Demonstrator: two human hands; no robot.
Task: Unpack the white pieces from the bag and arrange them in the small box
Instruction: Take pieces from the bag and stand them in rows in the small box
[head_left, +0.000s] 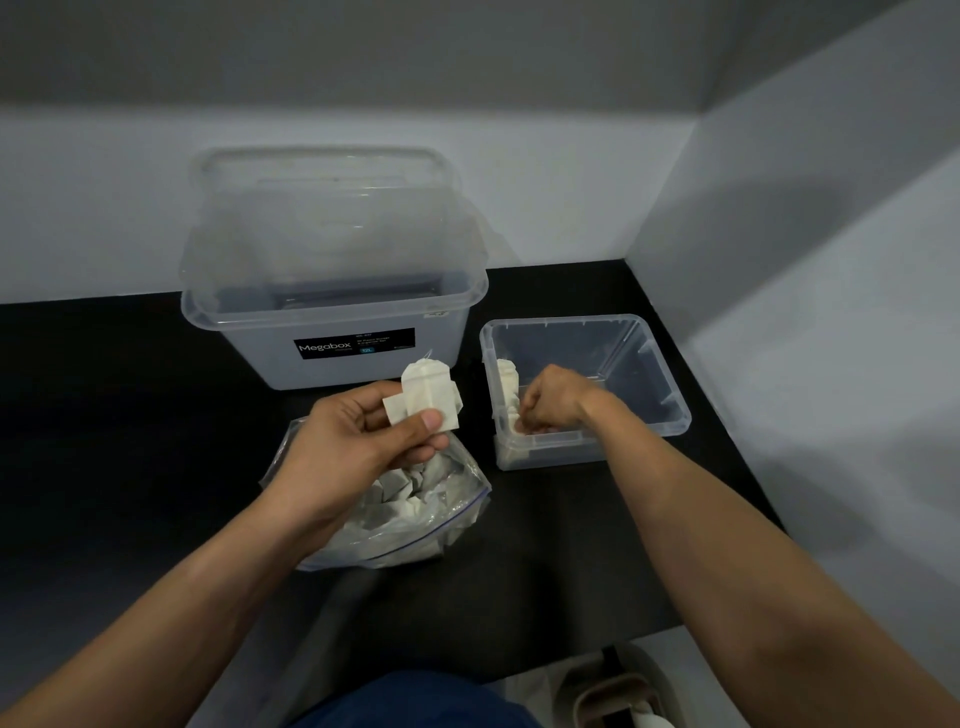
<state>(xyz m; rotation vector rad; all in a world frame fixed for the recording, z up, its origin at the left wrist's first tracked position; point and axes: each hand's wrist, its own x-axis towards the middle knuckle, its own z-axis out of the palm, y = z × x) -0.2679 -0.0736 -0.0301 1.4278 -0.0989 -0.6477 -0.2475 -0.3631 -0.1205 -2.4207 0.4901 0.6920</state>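
My left hand (358, 441) grips a chunky white piece (428, 397) above the open clear zip bag (457, 512), which lies on the black floor and holds several more white pieces (400, 493). My right hand (553, 400) reaches down into the small clear box (649, 332) at its near left corner, fingers curled around a white piece whose tip shows under them. Another white piece (508, 382) stands upright against the box's left wall, just left of my right hand.
A large clear storage tub (332, 332) with a black Megabox label stands behind the bag, its lid leaning on the white wall. White walls close off the back and right. My blue-clad knee (415, 701) and a sandal (613, 691) are at the bottom.
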